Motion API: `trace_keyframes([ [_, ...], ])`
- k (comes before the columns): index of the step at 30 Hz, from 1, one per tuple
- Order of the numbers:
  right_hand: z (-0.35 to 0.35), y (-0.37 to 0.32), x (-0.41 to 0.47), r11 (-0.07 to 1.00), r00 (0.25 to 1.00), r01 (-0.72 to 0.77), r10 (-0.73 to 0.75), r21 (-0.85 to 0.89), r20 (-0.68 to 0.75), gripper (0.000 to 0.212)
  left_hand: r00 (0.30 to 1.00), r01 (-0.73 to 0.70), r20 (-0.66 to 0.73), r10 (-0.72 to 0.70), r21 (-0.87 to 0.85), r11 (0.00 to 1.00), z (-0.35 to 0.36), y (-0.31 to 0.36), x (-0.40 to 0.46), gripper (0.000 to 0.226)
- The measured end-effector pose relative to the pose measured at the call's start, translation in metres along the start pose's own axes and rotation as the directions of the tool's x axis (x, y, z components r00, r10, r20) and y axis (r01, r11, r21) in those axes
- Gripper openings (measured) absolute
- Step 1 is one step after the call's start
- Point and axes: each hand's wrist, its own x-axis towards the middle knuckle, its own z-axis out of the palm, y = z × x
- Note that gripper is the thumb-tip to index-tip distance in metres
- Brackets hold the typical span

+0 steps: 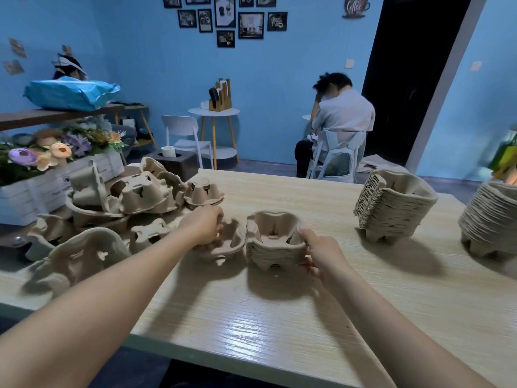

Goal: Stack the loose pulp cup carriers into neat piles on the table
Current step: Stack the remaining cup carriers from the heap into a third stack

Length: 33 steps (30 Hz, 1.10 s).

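The left hand [204, 224] curls its fingers over the rim of a single loose carrier [223, 246] that sits upright on the worktop [279, 317], gripping it from above. Just to its right, almost touching, stands a short stack of carriers [272, 243]; the right hand [321, 254] holds that stack at its right side, thumb on the upper rim and fingers curled round the lower edge.

The carriers are grey-beige moulded pulp with a rough matt surface, cup wells, scalloped rims and small feet; nested ones show as thin layered edges down the side of the stack. No print is visible on any of them.

To the left lies a jumbled heap of loose carriers [134, 197], some upside down, some tipped on edge. Well to the right stand two tall stacks: one [391, 205] leaning slightly, another [492, 217] cut by the picture's edge.

Behind the heap, a white wooden crate [28, 197] of artificial flowers [56, 151] carries small dark lettering too blurred to read. On the blue wall a cup-shaped sign [355, 7] reads "Coffee". A person [342, 113] sits on a white chair with their back turned.
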Motion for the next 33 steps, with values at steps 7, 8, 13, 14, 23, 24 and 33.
trace_keyframes([
  [7, 0.006, -0.001, -0.001, 1.0, 1.0, -0.004, 0.003, 0.009, 0.009, 0.032, 0.955, 0.065, -0.241, -0.173, -0.4, 0.914, -0.049, -0.021, -0.023, 0.01],
  [8, 0.009, -0.001, -0.002, 1.0, 1.0, -0.003, 0.003, 0.013, 0.012, 0.031, 0.939, 0.056, -0.269, -0.215, -0.498, 0.865, -0.06, -0.022, -0.029, 0.011],
  [13, 0.025, -0.005, -0.004, 1.0, 0.999, 0.001, -0.001, -0.004, 0.034, 0.031, 0.928, 0.047, -0.143, -0.345, -0.871, 0.489, -0.089, -0.015, -0.051, 0.012],
  [14, 0.028, -0.006, -0.005, 1.0, 0.999, 0.003, -0.003, -0.009, 0.034, 0.031, 0.936, 0.054, -0.103, -0.337, -0.904, 0.424, -0.089, -0.011, -0.053, 0.012],
  [23, 0.049, -0.007, -0.01, 1.0, 0.997, -0.004, 0.002, 0.027, 0.073, 0.03, 0.984, 0.092, 0.022, -0.179, -0.914, 0.395, -0.065, 0.034, -0.071, 0.007],
  [24, 0.049, -0.007, -0.01, 0.999, 0.997, -0.004, 0.001, 0.037, 0.078, 0.031, 0.981, 0.106, 0.028, -0.191, -0.906, 0.411, -0.061, 0.033, -0.07, 0.007],
  [33, 0.039, -0.012, -0.02, 0.989, 0.989, -0.065, 0.046, 0.135, 0.143, 0.026, 0.952, 0.163, -0.038, -0.304, -0.778, 0.607, -0.04, 0.033, -0.059, 0.01],
])
